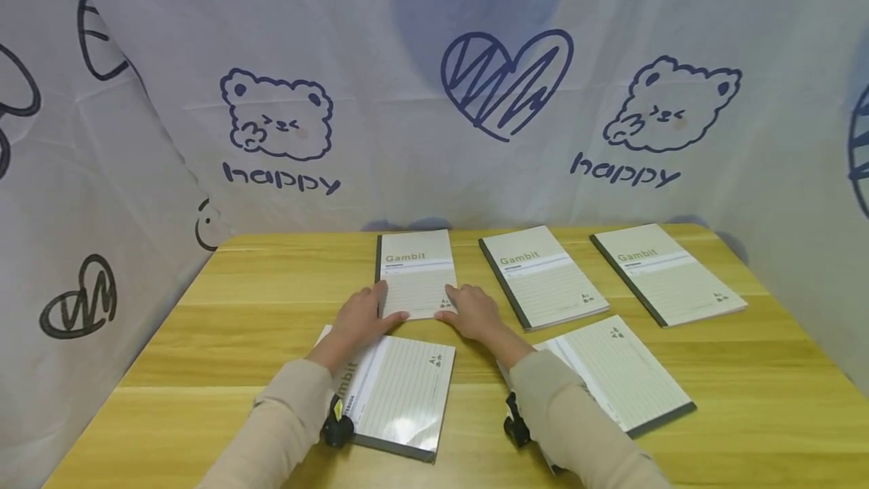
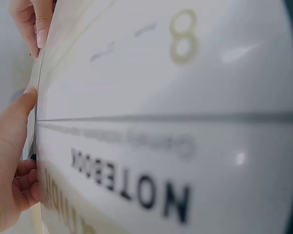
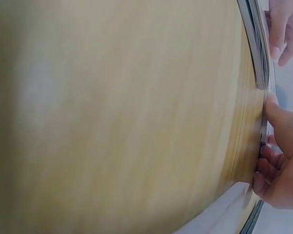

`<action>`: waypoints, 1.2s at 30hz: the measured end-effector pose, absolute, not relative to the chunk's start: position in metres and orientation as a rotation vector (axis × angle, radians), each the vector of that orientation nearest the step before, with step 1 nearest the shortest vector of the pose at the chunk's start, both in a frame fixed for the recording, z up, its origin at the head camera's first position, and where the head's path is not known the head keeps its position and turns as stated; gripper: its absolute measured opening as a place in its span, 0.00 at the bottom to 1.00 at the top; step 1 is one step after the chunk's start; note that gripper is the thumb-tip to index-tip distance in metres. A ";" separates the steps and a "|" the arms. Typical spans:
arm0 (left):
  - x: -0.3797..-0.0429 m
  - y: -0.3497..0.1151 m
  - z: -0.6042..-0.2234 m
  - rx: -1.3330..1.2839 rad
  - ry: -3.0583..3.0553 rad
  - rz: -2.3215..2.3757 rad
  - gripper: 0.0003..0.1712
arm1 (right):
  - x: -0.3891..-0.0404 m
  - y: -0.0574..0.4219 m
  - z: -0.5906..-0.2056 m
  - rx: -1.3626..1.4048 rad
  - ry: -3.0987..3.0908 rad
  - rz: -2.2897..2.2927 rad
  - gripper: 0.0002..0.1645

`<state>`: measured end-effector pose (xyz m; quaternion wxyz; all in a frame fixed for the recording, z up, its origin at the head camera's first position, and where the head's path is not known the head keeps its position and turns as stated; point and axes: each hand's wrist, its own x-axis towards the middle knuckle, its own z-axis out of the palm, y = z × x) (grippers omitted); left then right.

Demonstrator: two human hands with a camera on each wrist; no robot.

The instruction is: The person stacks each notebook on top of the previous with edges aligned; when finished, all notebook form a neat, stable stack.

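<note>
At the back of the wooden table lies a notebook (image 1: 417,270) with a pale cover, "Gambit" print and a dark spine on its left side. My left hand (image 1: 360,319) grips its lower left corner, fingers along the spine and thumb over the near edge. On the opposite lower corner my right hand (image 1: 475,315) holds it, thumb at the near edge and fingers curled at the right side. Under my left wrist lies another notebook (image 1: 403,398), turned sideways, its cover print large in the left wrist view. My right forearm partly covers a slanted notebook (image 1: 618,376).
Two matching notebooks lie tilted at the back right, one in the middle (image 1: 543,278) and one farther right (image 1: 668,274). A white cloth (image 1: 394,172) with bear and heart drawings hangs behind the table (image 1: 237,308). Black wrist cameras sit at both cuffs.
</note>
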<state>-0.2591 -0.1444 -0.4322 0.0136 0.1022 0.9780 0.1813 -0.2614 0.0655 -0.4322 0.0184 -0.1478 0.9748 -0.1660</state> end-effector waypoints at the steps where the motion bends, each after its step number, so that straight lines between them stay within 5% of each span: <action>1: -0.259 -0.145 -0.432 0.308 3.039 0.592 0.45 | -0.262 0.065 -0.432 -0.461 3.029 -0.510 0.37; 9: -0.261 -0.147 -0.429 0.211 2.984 0.816 0.44 | -0.260 0.064 -0.432 -0.469 3.043 -0.479 0.36; 19: -0.264 -0.158 -0.424 0.164 2.850 1.270 0.27 | -0.263 0.071 -0.434 -0.521 2.997 -0.664 0.35; 36: -0.260 -0.150 -0.414 -0.048 2.313 1.950 0.26 | -0.264 0.088 -0.428 -0.362 2.809 -1.255 0.25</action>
